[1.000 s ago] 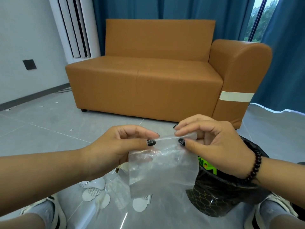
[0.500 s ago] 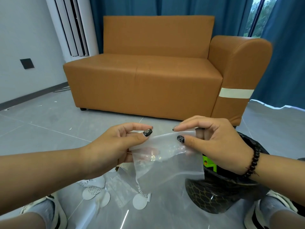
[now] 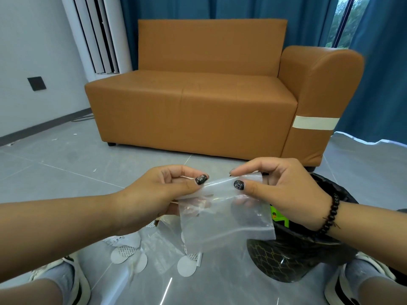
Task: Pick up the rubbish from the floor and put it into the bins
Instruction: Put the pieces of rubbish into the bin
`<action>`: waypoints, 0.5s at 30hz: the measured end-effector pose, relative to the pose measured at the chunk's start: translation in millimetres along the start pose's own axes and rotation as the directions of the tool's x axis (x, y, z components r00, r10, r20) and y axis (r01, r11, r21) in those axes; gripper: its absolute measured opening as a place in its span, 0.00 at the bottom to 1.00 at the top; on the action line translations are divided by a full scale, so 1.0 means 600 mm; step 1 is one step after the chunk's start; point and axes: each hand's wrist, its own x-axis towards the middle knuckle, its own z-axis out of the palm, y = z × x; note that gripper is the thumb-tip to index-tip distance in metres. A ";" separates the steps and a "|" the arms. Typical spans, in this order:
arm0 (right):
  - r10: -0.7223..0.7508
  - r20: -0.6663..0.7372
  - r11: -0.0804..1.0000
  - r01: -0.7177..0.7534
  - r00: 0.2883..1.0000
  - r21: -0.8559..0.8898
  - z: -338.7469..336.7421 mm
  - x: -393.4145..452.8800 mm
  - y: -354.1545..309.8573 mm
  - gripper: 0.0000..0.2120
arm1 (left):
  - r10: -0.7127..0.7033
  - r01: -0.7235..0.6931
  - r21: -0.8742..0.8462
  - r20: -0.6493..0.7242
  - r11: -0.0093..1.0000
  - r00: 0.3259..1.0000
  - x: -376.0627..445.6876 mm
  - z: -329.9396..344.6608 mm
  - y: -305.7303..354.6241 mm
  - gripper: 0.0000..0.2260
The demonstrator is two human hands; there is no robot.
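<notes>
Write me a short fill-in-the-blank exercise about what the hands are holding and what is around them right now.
1. Both the left hand and the right hand pinch the top edge of a clear plastic ____.
2. The bin below the right hand is lined with a ____ bag.
3. The round white paper pieces lie on the ____.
4. The sofa behind the hands is ____ in colour.

Missing words: bag; black; floor; orange-brown

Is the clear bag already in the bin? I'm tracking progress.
No, both the left hand and right hand pinch the clear bag by its top edge, beside the bin.
</notes>
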 end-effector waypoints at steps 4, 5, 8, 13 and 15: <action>-0.094 -0.052 0.996 0.094 0.994 -0.006 0.002 0.006 0.003 0.11 | -0.066 0.066 0.004 0.062 0.998 0.996 -0.003 0.003 -0.001 0.22; -0.101 -0.059 0.995 0.100 0.993 -0.014 0.003 0.008 0.003 0.11 | -0.051 0.050 0.023 0.039 0.998 0.998 -0.002 0.004 -0.001 0.22; -0.074 -0.062 0.997 0.075 0.995 0.016 0.004 0.011 0.001 0.17 | 0.034 -0.029 0.089 -0.053 0.996 0.998 0.002 0.006 -0.002 0.17; 0.013 -0.059 0.999 -0.015 0.998 -0.035 0.001 0.007 -0.001 0.12 | 0.102 -0.093 0.098 -0.088 0.991 0.991 0.003 0.004 -0.001 0.13; 0.013 -0.066 0.998 -0.017 0.998 -0.057 -0.001 0.005 0.000 0.10 | 0.086 -0.079 0.106 -0.063 0.991 0.994 0.004 0.001 -0.001 0.13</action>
